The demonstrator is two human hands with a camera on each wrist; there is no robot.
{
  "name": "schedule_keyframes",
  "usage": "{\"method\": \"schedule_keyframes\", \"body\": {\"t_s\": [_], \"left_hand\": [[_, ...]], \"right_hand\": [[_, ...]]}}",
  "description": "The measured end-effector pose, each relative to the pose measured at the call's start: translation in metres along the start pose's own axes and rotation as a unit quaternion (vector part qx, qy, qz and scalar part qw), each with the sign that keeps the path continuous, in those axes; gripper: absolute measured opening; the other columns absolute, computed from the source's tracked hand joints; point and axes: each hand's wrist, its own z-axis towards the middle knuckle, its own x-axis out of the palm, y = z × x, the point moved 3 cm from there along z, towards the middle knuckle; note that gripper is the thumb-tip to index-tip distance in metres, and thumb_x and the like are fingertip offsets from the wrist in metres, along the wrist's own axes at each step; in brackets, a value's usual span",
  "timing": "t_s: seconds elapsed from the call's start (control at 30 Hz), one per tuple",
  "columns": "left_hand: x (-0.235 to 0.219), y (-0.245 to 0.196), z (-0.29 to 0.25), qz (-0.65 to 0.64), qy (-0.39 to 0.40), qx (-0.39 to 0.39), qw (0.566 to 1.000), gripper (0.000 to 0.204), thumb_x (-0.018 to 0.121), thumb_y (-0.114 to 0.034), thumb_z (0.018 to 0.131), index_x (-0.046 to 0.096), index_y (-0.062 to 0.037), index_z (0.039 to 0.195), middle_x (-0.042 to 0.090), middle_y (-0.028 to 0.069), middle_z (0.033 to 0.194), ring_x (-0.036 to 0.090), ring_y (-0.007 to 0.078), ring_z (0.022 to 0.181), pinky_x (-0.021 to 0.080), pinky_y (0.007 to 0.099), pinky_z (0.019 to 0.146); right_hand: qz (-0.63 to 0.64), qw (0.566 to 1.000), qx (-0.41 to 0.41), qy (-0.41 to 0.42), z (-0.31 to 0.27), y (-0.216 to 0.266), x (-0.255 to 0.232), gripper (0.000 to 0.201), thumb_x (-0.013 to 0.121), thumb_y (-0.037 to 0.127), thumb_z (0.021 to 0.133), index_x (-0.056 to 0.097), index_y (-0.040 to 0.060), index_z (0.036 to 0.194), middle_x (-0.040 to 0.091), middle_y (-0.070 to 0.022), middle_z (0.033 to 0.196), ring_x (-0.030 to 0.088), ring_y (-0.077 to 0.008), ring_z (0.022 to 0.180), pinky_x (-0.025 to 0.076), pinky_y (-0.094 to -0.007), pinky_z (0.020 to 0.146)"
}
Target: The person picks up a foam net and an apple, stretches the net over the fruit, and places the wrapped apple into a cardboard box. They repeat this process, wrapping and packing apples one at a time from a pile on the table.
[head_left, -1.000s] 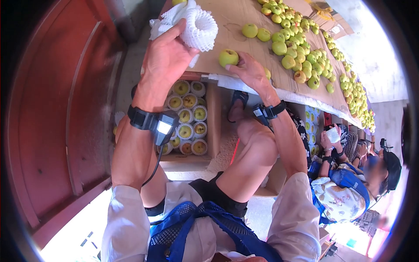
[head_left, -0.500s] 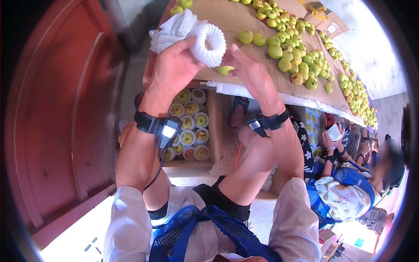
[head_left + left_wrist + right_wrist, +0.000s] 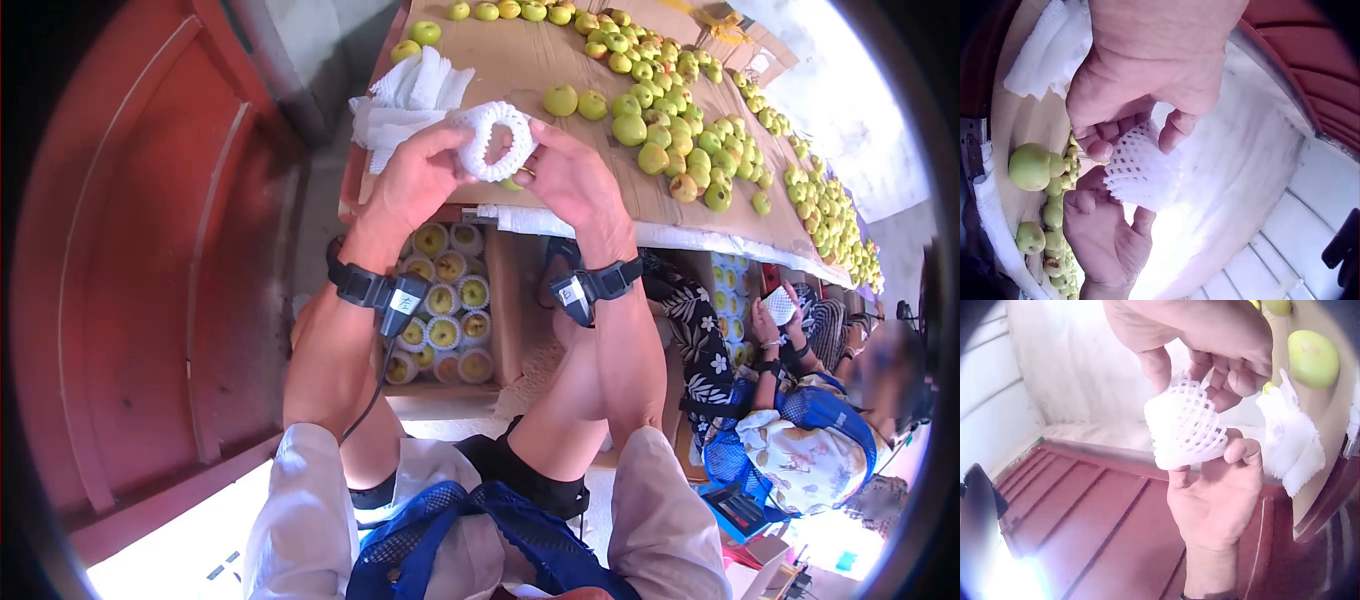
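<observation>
Between both hands' grip, white foam net.

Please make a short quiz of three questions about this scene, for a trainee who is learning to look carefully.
1. What do the left hand and the right hand hold together?
a) a bare apple
b) a white foam net
c) a roll of tape

2. True or false: the box below the tabletop holds apples in white nets.

3. Fill in the missing word: on the tabletop, the pile of white nets lies nearer to the person's ____ hand.

Key: 1. b; 2. true; 3. left
</observation>
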Motion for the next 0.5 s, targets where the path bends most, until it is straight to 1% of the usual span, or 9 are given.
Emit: {"method": "schedule_keyframes", "body": {"t_s": [0.03, 0.13, 0.17, 0.23, 0.27, 0.33, 0.4, 0.5], "left_hand": [[0.000, 0.002, 0.001, -0.001, -0.007, -0.008, 1.000, 0.029, 0.063, -0.014, 0.093, 0.061, -0.0023, 0.120, 0.065, 0.0057, 0.113, 0.060, 0.0180, 0.098, 0.046, 0.0341, 0.074], [0.001, 0.004, 0.005, -0.005, 0.040, -0.032, 0.999, 0.035, 0.060, -0.013, 0.096, 0.055, -0.0011, 0.128, 0.062, 0.0073, 0.119, 0.058, 0.0194, 0.105, 0.047, 0.0348, 0.081], [0.002, 0.006, 0.006, -0.015, 0.034, -0.033, 0.999, 0.034, 0.061, -0.015, 0.096, 0.056, -0.0012, 0.127, 0.062, 0.0070, 0.118, 0.058, 0.0190, 0.104, 0.046, 0.0348, 0.080], [0.004, 0.009, 0.009, -0.034, 0.022, -0.035, 0.999, 0.034, 0.061, -0.018, 0.097, 0.057, -0.0015, 0.127, 0.062, 0.0064, 0.117, 0.058, 0.0182, 0.103, 0.045, 0.0348, 0.079], [0.004, 0.010, 0.011, -0.026, 0.029, -0.039, 0.998, 0.033, 0.061, -0.018, 0.098, 0.057, -0.0017, 0.126, 0.063, 0.0062, 0.116, 0.058, 0.0178, 0.102, 0.045, 0.0347, 0.078], [0.003, 0.010, 0.015, -0.012, 0.045, -0.046, 0.998, 0.033, 0.061, -0.020, 0.098, 0.059, -0.0020, 0.126, 0.063, 0.0056, 0.115, 0.057, 0.0170, 0.100, 0.044, 0.0344, 0.077], [0.001, 0.014, 0.019, 0.001, 0.027, -0.046, 0.999, 0.029, 0.061, -0.020, 0.099, 0.061, -0.0031, 0.122, 0.064, 0.0051, 0.112, 0.057, 0.0160, 0.098, 0.044, 0.0333, 0.075], [-0.006, 0.022, 0.023, 0.022, 0.010, -0.062, 0.998, 0.026, 0.061, -0.020, 0.099, 0.062, -0.0040, 0.119, 0.064, 0.0043, 0.111, 0.057, 0.0150, 0.096, 0.043, 0.0311, 0.072]], "right_hand": [[0.023, 1.000, 0.000, 0.008, 0.002, -0.002, -0.006, 0.024, 0.058, 0.025, 0.100, 0.061, 0.0059, 0.116, 0.065, -0.0017, 0.109, 0.055, -0.0143, 0.093, 0.038, -0.0296, 0.068], [0.056, 0.998, -0.001, 0.036, 0.005, 0.000, -0.016, 0.023, 0.056, 0.022, 0.100, 0.061, 0.0052, 0.116, 0.065, -0.0018, 0.108, 0.055, -0.0143, 0.089, 0.038, -0.0301, 0.066], [0.062, 0.997, -0.001, 0.045, 0.004, 0.000, -0.017, 0.023, 0.055, 0.021, 0.100, 0.061, 0.0050, 0.116, 0.065, -0.0018, 0.107, 0.055, -0.0143, 0.088, 0.038, -0.0302, 0.066], [0.050, 0.998, -0.011, 0.032, 0.004, 0.002, -0.022, 0.023, 0.055, 0.022, 0.101, 0.061, 0.0050, 0.115, 0.065, -0.0017, 0.107, 0.055, -0.0142, 0.088, 0.038, -0.0302, 0.065], [0.044, 0.999, -0.016, 0.025, 0.004, 0.003, -0.024, 0.024, 0.054, 0.022, 0.101, 0.061, 0.0050, 0.115, 0.065, -0.0016, 0.106, 0.055, -0.0141, 0.088, 0.038, -0.0302, 0.065], [0.040, 0.999, -0.015, 0.021, 0.003, 0.007, -0.024, 0.025, 0.057, 0.025, 0.101, 0.062, 0.0054, 0.115, 0.065, -0.0005, 0.105, 0.055, -0.0124, 0.087, 0.037, -0.0287, 0.063], [0.035, 0.999, -0.015, 0.018, 0.003, 0.009, -0.027, 0.026, 0.060, 0.027, 0.101, 0.063, 0.0054, 0.114, 0.065, 0.0004, 0.103, 0.054, -0.0111, 0.086, 0.037, -0.0276, 0.061], [-0.018, 1.000, -0.016, -0.007, 0.005, 0.007, -0.038, 0.023, 0.065, 0.026, 0.099, 0.065, 0.0056, 0.110, 0.064, 0.0019, 0.098, 0.052, -0.0074, 0.079, 0.034, -0.0247, 0.055]]}}
